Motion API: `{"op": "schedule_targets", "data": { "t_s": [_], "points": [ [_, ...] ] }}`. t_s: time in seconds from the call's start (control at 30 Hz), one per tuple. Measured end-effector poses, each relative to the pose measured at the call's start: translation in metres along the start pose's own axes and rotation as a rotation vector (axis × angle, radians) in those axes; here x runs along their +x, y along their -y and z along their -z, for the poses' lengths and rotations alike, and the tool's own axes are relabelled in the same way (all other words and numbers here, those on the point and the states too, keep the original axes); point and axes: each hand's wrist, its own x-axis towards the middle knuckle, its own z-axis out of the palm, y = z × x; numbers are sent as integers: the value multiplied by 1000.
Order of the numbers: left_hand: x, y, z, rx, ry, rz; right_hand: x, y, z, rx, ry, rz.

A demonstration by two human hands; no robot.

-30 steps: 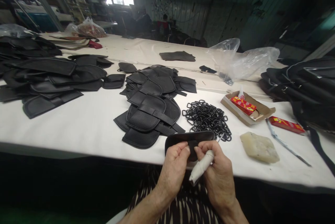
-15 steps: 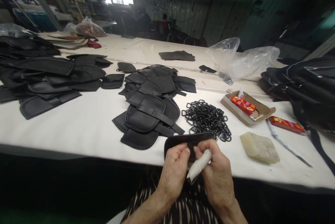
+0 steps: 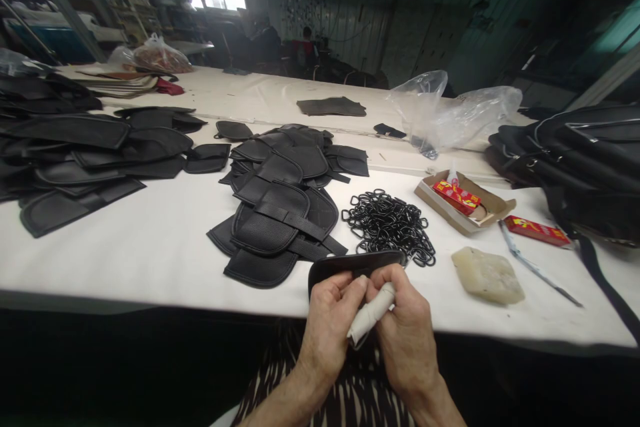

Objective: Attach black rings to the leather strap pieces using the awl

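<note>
Over the table's front edge, my left hand (image 3: pixel 331 320) is closed on a black leather piece (image 3: pixel 323 270) with a curved, raised rim. Close beside it, my right hand (image 3: pixel 407 320) is closed round a hand tool with a white-wrapped handle (image 3: pixel 371 314); a thin tip shows past the knuckles. The fingers of both hands meet at the leather, and what they pinch there is hidden. Just beyond the hands lies a heap of black metal rings (image 3: pixel 387 224). To its left is a pile of similar black leather pieces (image 3: pixel 273 220) with straps.
Another leather pile (image 3: pixel 100 147) covers the table's left side. At right are a yellowish block (image 3: pixel 487 275), a thin blade-like tool (image 3: pixel 540 264), a red box (image 3: pixel 537 230), an open cardboard box (image 3: pixel 495 214) and a black bag (image 3: pixel 595 160). Clear plastic (image 3: pixel 460 114) lies farther back.
The whole view has shifted slightly. My hands have drawn a little closer together, with my left thumb moved nearer the right fingers. Both keep their holds.
</note>
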Motion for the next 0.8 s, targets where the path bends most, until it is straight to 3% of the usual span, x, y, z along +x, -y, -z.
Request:
{"op": "schedule_targets", "data": {
  "t_s": [0.27, 0.4, 0.5, 0.6, 0.8],
  "points": [
    [4, 8, 3, -133, 8, 35, -1, 2, -2, 34, -22, 0],
    [5, 6, 5, -90, -32, 0, -7, -5, 3, 67, -43, 120],
    [7, -2, 6, -124, -23, 19, -16, -13, 12, 85, -156, 268],
    [9, -9, 8, -201, -7, 127, -24, -18, 24, 69, -271, 279],
    [12, -15, 10, -214, -1, 234, -32, -18, 55, 134, -244, 244]
  ]
}}
